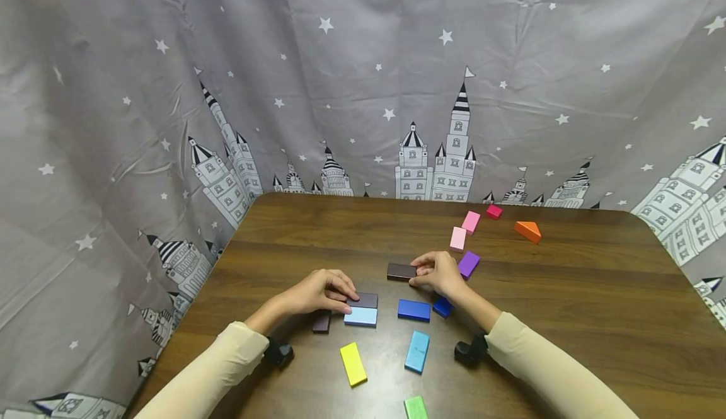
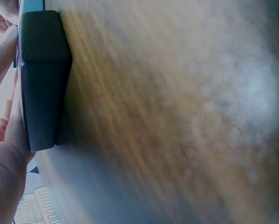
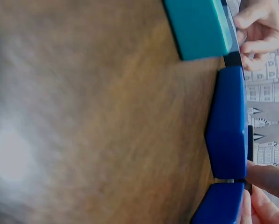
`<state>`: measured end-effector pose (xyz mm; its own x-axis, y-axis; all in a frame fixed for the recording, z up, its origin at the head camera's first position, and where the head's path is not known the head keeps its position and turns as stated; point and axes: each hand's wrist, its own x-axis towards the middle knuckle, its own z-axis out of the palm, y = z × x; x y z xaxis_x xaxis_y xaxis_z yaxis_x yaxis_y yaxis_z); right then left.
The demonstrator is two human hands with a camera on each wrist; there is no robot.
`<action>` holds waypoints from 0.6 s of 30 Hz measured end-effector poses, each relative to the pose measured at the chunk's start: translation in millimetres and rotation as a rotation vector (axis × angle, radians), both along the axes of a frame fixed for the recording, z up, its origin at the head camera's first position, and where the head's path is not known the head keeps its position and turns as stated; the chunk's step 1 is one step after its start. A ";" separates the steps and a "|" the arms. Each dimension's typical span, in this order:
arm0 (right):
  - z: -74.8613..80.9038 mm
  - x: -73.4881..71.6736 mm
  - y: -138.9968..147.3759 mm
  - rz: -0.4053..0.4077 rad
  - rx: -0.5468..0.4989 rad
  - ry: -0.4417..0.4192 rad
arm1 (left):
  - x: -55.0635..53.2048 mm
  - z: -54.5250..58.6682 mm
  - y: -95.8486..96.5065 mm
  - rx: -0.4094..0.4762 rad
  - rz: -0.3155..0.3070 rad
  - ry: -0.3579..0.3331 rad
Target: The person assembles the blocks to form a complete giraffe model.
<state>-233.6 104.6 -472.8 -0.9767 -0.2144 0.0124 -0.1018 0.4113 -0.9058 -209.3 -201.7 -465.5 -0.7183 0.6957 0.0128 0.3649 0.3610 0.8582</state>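
Held by one end in the right hand [image 1: 442, 272], pinched tight between thumb and fingers: the brown block [image 1: 401, 272], flat, near the middle of the table [image 1: 595, 286]. Cannot tell if resting on the wood or just above it. Pinched at the other side, in the left hand [image 1: 323, 290], also by one end: the grey block [image 1: 365, 300]. Right up against it, on the near side: a light blue block [image 1: 360, 318]. Just under the left hand: a dark block [image 1: 321, 323], partly hidden.

In front of the brown block: a blue block [image 1: 414, 310]. Beside that, partly behind the right wrist: a small blue block [image 1: 442, 306]. Just past the right hand: a purple block [image 1: 468, 264]. Farther back: a pale pink block [image 1: 457, 239], a pink block [image 1: 471, 222], a red block [image 1: 494, 212] and an orange triangle [image 1: 528, 231]. Closer in: a yellow block [image 1: 354, 364], a sky blue block [image 1: 416, 351] and a green block [image 1: 416, 407], cut off at the bottom. Behind everything: a grey curtain [image 1: 340, 60] with stars and castles.
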 end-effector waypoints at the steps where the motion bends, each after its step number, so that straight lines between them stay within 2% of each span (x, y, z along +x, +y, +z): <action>1: 0.4 1.8 0.4 0.015 0.000 0.004 | 0.1 0.4 0.0 0.001 0.000 0.002; 11: 1.6 15.4 3.4 0.138 -0.015 0.008 | -0.2 2.4 0.3 0.002 -0.002 0.005; 18: 1.9 22.0 4.3 0.167 0.028 0.018 | 1.1 1.4 0.2 0.001 0.000 -0.004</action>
